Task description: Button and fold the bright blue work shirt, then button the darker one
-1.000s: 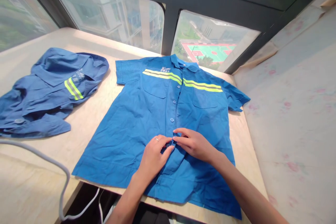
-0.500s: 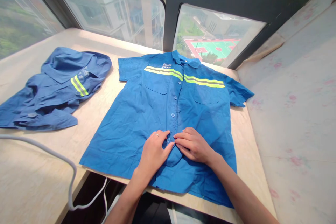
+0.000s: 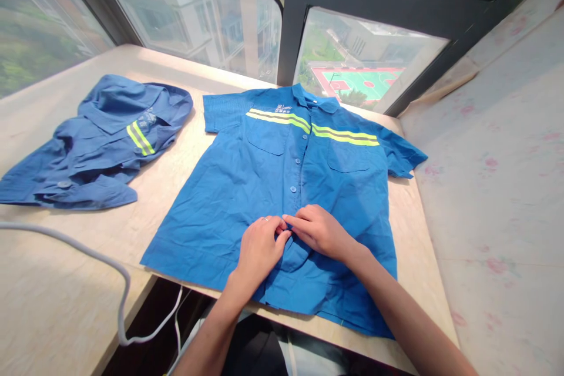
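Note:
A blue short-sleeved work shirt [image 3: 259,188] lies spread face up, its collar toward the window and yellow-grey reflective stripes across the chest. Pale buttons run down its front, and three show above my hands. My left hand [image 3: 261,247] has thumb and fingers pinched on the lower front edge. Against it, my right hand [image 3: 321,231] closes its fingertips on the same spot of the shirt front. The lower button there is hidden by my fingers, so I cannot see whether it sits in its hole.
Another blue work garment [image 3: 110,141] with a reflective stripe lies crumpled at the left. A grey-white cable [image 3: 88,251] curves over the pale tabletop [image 3: 48,282] and drops past its front edge. Windows with dark frames [image 3: 293,29] stand behind, and a flowered wall [image 3: 493,200] borders the right.
Both hands have drawn closer together at the lower button, which fingers now cover. My right hand has shifted slightly left and up. The whole view has shifted a little.

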`<state>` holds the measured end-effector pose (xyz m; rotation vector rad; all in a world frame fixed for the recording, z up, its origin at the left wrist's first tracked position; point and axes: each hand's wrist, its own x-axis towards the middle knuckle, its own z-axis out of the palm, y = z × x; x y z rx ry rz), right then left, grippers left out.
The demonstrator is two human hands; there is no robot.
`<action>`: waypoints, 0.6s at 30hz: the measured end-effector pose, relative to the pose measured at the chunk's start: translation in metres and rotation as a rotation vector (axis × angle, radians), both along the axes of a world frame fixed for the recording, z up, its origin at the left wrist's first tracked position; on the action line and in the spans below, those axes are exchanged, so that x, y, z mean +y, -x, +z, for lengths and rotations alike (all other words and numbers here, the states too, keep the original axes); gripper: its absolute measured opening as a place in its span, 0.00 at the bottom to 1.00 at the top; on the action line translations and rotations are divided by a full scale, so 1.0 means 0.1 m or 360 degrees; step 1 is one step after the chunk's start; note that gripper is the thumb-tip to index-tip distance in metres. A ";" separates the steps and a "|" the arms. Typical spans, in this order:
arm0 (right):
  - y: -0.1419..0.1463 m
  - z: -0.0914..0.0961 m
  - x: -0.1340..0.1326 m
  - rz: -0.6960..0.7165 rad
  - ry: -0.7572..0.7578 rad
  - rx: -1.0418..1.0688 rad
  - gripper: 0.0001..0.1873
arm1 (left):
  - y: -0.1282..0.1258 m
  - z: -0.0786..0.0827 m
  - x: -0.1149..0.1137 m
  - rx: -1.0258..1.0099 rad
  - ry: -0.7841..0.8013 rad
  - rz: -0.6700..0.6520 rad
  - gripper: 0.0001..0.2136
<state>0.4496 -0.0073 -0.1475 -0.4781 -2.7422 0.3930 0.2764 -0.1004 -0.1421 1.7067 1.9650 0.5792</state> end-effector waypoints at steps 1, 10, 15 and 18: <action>0.03 0.04 0.02 0.0005 0.0019 -0.0072 0.14 | 0.02 -0.02 0.00 -0.0005 -0.0026 -0.0024 0.03; 0.09 0.15 0.14 0.0085 0.0031 -0.0212 0.10 | 0.10 -0.17 -0.06 -0.0061 -0.0306 -0.0201 0.08; 0.07 0.07 0.12 0.0213 -0.0206 -0.0017 0.12 | 0.09 -0.17 -0.07 -0.0157 -0.0395 -0.0161 0.09; 0.05 0.00 0.10 0.0263 -0.0227 0.0091 0.11 | 0.09 -0.16 -0.08 -0.0215 -0.0380 -0.0110 0.07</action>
